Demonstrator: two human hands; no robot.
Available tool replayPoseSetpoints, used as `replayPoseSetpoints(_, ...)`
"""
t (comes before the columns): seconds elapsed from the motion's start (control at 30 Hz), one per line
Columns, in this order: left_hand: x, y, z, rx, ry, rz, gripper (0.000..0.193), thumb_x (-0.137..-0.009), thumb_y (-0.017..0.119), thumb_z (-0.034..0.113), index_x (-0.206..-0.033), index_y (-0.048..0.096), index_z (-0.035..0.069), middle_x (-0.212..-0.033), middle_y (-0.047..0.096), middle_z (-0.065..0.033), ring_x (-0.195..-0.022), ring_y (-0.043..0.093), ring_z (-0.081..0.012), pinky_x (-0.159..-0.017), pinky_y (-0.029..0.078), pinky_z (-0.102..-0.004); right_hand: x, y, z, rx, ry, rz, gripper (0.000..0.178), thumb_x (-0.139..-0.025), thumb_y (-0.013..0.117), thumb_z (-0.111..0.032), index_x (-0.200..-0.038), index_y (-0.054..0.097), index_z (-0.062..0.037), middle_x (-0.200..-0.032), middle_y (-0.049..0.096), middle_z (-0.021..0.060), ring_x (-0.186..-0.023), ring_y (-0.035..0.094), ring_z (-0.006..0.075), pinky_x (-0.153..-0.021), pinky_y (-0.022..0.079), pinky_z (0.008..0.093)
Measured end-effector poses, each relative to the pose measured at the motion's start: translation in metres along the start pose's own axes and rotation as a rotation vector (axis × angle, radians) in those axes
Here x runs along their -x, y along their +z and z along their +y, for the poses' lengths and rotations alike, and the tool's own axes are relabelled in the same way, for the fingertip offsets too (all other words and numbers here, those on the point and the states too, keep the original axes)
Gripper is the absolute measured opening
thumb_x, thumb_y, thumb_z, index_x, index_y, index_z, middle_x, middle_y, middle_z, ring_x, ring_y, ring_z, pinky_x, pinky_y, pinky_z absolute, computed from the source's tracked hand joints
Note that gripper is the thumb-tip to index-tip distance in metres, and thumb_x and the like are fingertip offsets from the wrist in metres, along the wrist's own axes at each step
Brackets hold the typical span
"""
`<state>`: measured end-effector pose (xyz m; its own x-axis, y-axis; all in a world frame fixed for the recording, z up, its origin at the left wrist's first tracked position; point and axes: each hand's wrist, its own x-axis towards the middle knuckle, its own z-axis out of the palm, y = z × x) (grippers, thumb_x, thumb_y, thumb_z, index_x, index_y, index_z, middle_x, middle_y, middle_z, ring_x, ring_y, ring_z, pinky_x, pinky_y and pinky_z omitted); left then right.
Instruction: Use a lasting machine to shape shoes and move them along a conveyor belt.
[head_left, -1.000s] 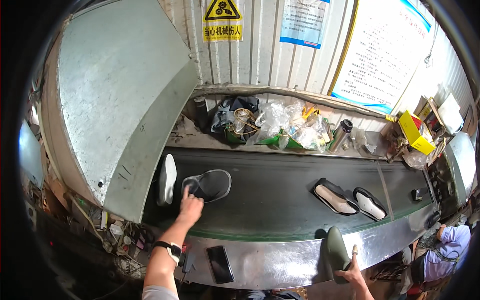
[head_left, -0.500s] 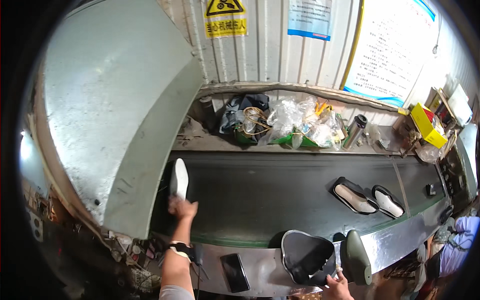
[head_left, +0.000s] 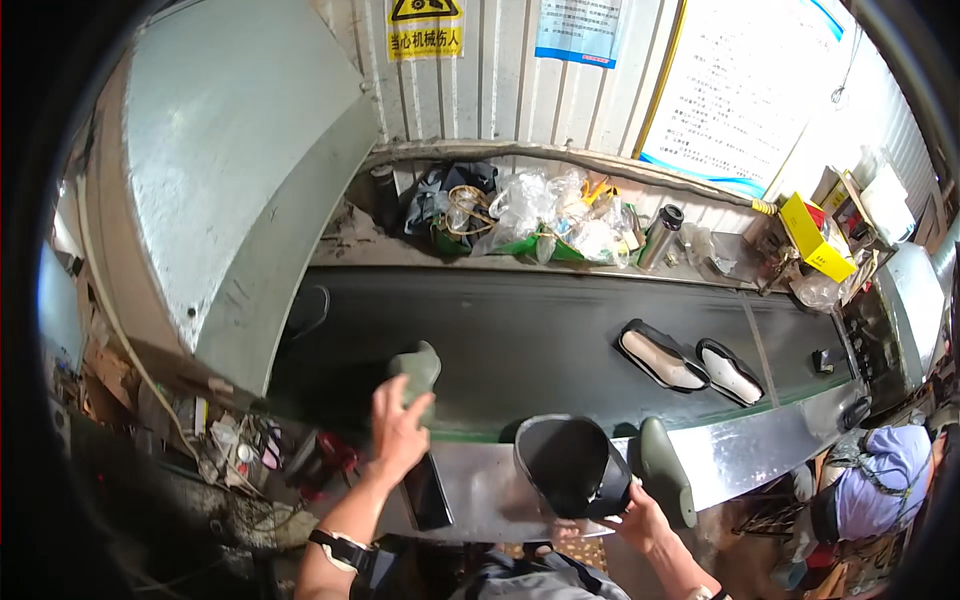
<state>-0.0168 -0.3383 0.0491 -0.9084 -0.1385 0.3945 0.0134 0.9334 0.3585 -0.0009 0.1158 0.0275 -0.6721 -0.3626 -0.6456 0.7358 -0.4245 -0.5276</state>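
A green shoe last (head_left: pixel 420 368) is gripped at its lower end by my left hand (head_left: pixel 398 425), over the near left part of the dark conveyor belt (head_left: pixel 520 350). My right hand (head_left: pixel 640 515) pinches the edge of a black shoe upper (head_left: pixel 565 465), whose wide opening faces up above the metal ledge (head_left: pixel 480 490). Just right of that hand, a second green shoe last (head_left: pixel 664 465) lies along the ledge. Next to my left forearm is a dark phone (head_left: pixel 430 495).
Two black shoes with pale insides (head_left: pixel 662 360) lie on the belt's right part. Behind it, a shelf holds plastic bags (head_left: pixel 545 215), a metal flask (head_left: pixel 660 235) and a yellow box (head_left: pixel 815 240). A large grey machine hood (head_left: pixel 240 170) rises at the left.
My left hand has moved right and nearer. The thing in it showed a white face before; now a green last shows. My right hand has the black upper tilted, and the whole view has shifted.
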Motion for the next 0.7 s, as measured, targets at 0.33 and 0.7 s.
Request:
replayPoseSetpoints(0.33, 0.141, 0.090, 0.206, 0.123, 0.773, -0.106, 0.026, -0.078, 0.071, 0.031, -0.103, 0.069, 0.028, -0.126, 0.053, -0.0030, -0.120, 0.047, -0.0224, -0.098, 0.036, -0.0458, -0.022, -0.029, -0.029, -0.091, -0.161, 0.196, 0.047, -0.105, 0.042, -0.048, -0.140, 0.052, -0.0193, -0.138, 0.056, 0.0031, -0.129, 0.053, 0.0249, -0.107, 0.043, 0.0528)
replayPoseSetpoints(0.7, 0.045, 0.084, 0.118, 1.613, -1.260, -0.618, 0.041, -0.096, 0.065, 0.036, -0.113, 0.067, -0.001, -0.107, 0.071, -0.0138, -0.100, 0.068, -0.0266, -0.091, 0.054, -0.0405, 0.061, -0.031, 0.035, 1.767, -1.085, -0.403, 0.023, -0.081, 0.079, -0.020, -0.101, 0.073, -0.0112, -0.076, 0.062, 0.0007, -0.075, 0.060, 0.0186, -0.103, 0.046, 0.0512)
